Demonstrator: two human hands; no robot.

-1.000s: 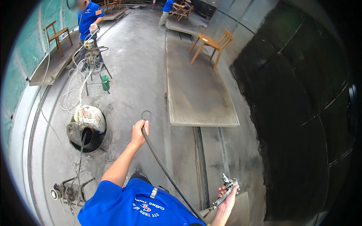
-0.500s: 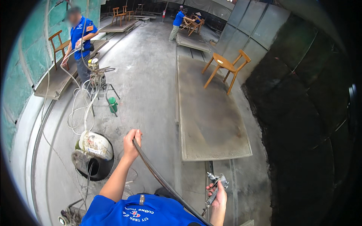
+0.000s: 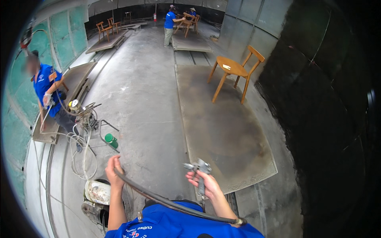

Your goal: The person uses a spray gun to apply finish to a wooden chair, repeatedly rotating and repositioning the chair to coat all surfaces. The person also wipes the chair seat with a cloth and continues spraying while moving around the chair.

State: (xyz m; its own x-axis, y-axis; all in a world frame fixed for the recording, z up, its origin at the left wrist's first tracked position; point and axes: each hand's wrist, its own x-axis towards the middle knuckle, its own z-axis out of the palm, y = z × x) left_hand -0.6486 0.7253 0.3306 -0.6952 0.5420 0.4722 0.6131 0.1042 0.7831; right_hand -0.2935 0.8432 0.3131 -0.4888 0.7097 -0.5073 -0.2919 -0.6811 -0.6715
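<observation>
My left hand (image 3: 114, 173) is closed around a dark hose (image 3: 158, 198), which curves across in front of my blue shirt. It ends in a brass-coloured fitting (image 3: 240, 221) beside my right forearm. In my right hand (image 3: 206, 184) is a silver spray gun (image 3: 203, 166), gripped by its handle with the nozzle pointing left. Some fingers curl loosely below the gun body. On the low platform (image 3: 222, 154) ahead to the right stands a wooden chair (image 3: 234, 68) with a small pale tag on its seat.
Paint-stained containers (image 3: 97, 192) sit at the lower left. Beyond them are a pump (image 3: 85, 115) on a metal stand, coiled pale hoses and a green cup (image 3: 111, 139). A co-worker (image 3: 49, 91) stands by the left platform; another person (image 3: 170, 23) handles chairs farther back. Floor rails (image 3: 48, 190) run lengthwise.
My right hand has raised the spray gun up and left. My left hand and the hose have moved lower and leftward. The view has shifted, and the co-worker on the left bends lower.
</observation>
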